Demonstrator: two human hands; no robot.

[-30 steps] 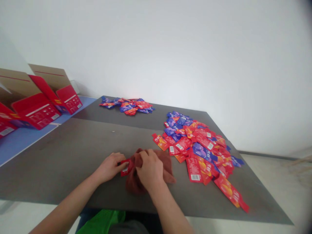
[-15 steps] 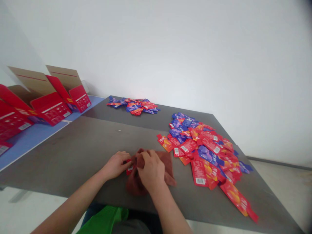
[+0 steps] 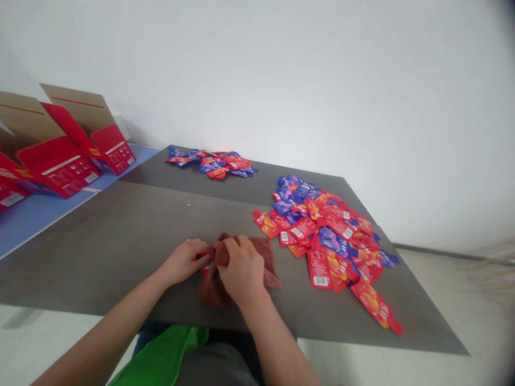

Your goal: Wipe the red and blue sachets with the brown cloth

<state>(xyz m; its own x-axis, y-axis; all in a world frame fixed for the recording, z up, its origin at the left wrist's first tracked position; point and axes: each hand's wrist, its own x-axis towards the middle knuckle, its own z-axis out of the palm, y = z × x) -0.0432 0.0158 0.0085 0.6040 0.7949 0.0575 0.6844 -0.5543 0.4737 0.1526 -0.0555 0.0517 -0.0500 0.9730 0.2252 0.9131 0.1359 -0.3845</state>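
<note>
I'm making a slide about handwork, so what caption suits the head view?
Left hand holds a red packet while the right hand grips a brown cloth against it, near piled packets.

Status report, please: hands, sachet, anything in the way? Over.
Left hand at mostly hidden red sachet. Right hand gripping brown cloth over it. Sachet pile beside cloth, on the right.

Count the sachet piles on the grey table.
2: a smaller pile at the far end, a larger pile right of the brown cloth. None seem hidden.
</note>
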